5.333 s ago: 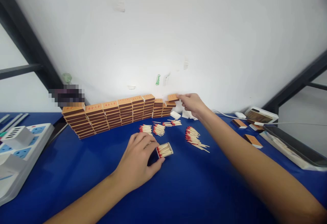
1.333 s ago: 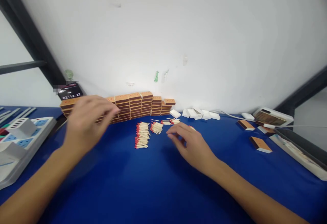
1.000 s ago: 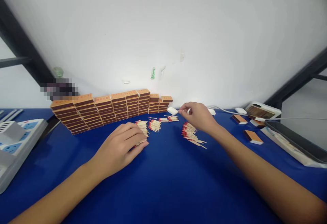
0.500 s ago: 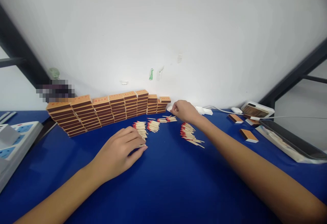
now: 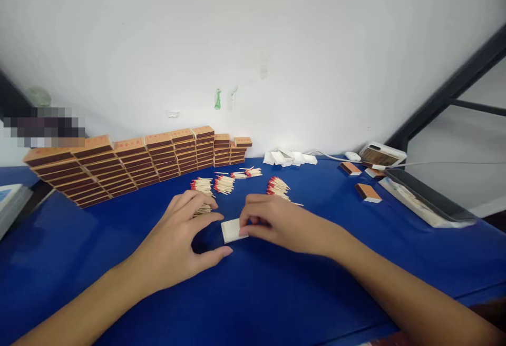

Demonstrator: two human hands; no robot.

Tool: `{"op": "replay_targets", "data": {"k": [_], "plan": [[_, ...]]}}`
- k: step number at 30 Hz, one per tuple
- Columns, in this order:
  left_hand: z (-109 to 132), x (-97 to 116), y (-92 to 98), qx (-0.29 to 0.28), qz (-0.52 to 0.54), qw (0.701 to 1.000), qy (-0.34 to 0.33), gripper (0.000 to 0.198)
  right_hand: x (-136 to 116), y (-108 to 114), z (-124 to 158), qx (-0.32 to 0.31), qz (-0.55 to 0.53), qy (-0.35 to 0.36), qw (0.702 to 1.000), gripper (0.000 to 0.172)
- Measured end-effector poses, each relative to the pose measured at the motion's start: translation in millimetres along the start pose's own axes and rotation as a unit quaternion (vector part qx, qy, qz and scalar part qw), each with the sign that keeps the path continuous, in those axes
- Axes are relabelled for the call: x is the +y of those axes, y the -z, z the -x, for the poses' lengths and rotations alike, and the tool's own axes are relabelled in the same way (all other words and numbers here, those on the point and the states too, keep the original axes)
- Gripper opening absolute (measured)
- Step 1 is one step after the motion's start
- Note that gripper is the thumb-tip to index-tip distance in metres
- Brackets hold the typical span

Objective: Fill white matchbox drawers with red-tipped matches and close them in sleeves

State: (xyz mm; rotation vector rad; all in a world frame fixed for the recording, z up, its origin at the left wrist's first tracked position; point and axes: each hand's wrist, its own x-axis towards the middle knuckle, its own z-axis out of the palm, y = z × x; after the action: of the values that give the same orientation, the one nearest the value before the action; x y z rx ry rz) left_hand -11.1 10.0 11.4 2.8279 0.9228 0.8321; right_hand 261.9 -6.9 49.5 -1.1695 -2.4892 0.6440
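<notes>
A small white matchbox tray lies on the blue tabletop between my hands. My right hand grips its right end between thumb and fingers. To the left of the tray, my left hand is open, thumb and fingers spread around the tray's left end without visible contact. Just behind the left fingers lies a pile of red-tipped matches, partly hidden. Beyond it are two smaller match piles. Another heap of matches lies behind my right hand, which covers part of it.
Stacked matchboxes line the wall at the left. Several white trays lie by the wall. On the right are loose matchboxes, a dark phone-like slab, a white device and a cable. A power strip sits at the far left.
My right hand has come from the wall toward me and now holds a white tray at the middle. My left fingers have opened wider. The whole view has shifted.
</notes>
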Motion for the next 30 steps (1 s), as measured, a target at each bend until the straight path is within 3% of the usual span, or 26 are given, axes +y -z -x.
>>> {"op": "replay_targets", "data": {"k": [4,7,11,15,26,30], "plan": [[1,-2,-2.4,-0.012,0.006,1.000,0.009,0.028,38,43,18,0.077,0.059,-0.090,0.991,0.013],[1,-2,-2.9,-0.011,0.011,1.000,0.003,0.021,59,63,35,0.014,0.110,-0.185,0.977,0.015],[1,0,-2.6,-0.008,0.017,1.000,-0.005,0.016,66,58,42,-0.055,0.106,-0.251,0.961,0.021],[1,0,-1.2,0.000,0.018,1.000,-0.006,0.015,63,48,39,-0.077,0.089,-0.252,0.961,0.014],[-2,-2,2.9,0.005,0.016,1.000,-0.015,0.014,48,43,34,-0.026,0.113,-0.202,0.972,0.017],[-3,-2,3.7,0.006,0.016,1.000,-0.016,0.015,43,38,30,-0.042,0.103,-0.195,0.975,0.014]]}}
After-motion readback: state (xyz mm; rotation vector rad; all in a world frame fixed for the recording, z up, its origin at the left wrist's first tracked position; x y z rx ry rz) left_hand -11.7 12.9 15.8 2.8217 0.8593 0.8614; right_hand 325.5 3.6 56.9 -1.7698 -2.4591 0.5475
